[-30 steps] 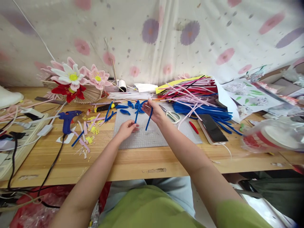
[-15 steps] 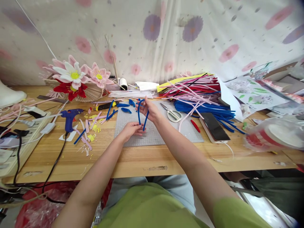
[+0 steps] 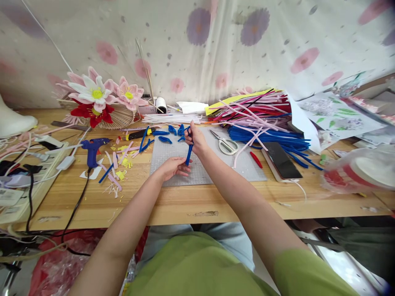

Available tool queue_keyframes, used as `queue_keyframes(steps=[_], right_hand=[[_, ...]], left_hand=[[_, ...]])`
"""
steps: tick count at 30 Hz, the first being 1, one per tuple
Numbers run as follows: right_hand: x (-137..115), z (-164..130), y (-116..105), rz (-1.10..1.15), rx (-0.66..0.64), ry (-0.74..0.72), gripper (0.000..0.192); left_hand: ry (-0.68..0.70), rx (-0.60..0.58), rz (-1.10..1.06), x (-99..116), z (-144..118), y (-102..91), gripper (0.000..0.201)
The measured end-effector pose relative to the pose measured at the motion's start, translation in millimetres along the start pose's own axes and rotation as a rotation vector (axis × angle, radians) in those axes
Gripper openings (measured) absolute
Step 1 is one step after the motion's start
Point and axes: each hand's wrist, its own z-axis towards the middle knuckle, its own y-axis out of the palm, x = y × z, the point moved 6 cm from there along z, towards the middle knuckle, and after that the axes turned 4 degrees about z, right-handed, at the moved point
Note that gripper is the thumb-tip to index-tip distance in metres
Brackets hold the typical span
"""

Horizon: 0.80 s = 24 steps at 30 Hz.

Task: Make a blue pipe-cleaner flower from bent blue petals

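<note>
Both hands pinch one folded blue pipe cleaner point(image 3: 189, 153).
Left hand point(image 3: 173, 167) grips its lower ends; right hand point(image 3: 195, 139), at 1 o'clock, clasps the bend over the grey mat point(image 3: 216, 168).

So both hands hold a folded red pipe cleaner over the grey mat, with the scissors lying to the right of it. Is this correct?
Not quite: the pipe cleaner is blue, not red, as the head view shows. Both the left hand and right hand hold it over the grey mat, scissors to the right.
</note>
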Motion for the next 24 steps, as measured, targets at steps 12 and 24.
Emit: queue_keyframes(steps=[12,24], right_hand=[[4.0,1.8,-2.8,0.082,0.013,0.043,0.053],[1.8,4.5,-9.6,0.167,0.04,0.045,0.053]], left_hand=[[0.052,0.064,0.104,-4.3,4.3,-3.7,0.01],[0.055,0.045,0.142,-0.4,6.6,-1.7,0.016]])
